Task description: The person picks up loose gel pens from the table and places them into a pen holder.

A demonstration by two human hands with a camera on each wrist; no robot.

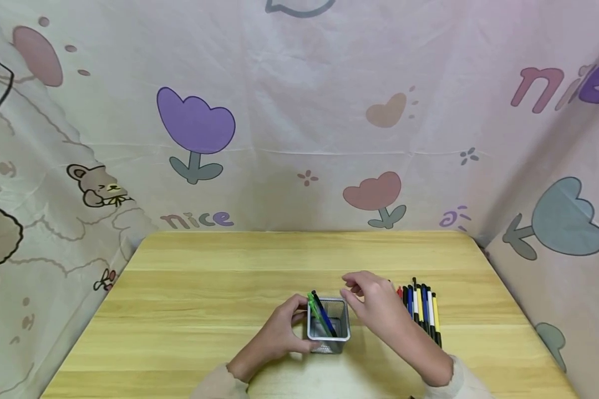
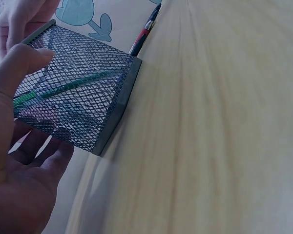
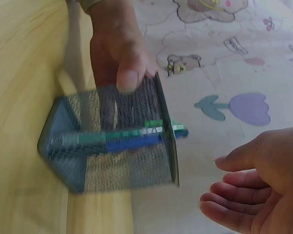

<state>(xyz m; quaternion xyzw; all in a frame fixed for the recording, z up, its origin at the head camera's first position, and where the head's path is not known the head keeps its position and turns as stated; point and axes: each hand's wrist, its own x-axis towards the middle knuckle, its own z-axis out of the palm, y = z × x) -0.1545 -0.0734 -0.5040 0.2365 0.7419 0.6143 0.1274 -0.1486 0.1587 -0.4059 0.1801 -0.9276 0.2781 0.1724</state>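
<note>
My left hand (image 1: 280, 328) grips a square silver wire-mesh pen holder (image 1: 328, 347) on the wooden table, thumb on the near side and fingers on the far side. A green pen (image 1: 312, 303) and a dark blue pen (image 1: 324, 314) stand tilted inside it. In the right wrist view both pens lean together and poke a little past the rim, somewhat blurred. My right hand (image 1: 377, 302) hovers just right of the holder, holding nothing, its fingers loosely bent. In the left wrist view, the thumb and fingers of my left hand (image 2: 24, 180) touch the mesh walls.
Several pens and markers (image 1: 424, 305) with black, blue, white and yellow bodies lie side by side to the right, partly behind my right forearm. A red-and-black pen (image 2: 145, 31) shows beyond the holder. Printed cloth (image 1: 289, 111) hangs behind and beside the table (image 1: 189, 288).
</note>
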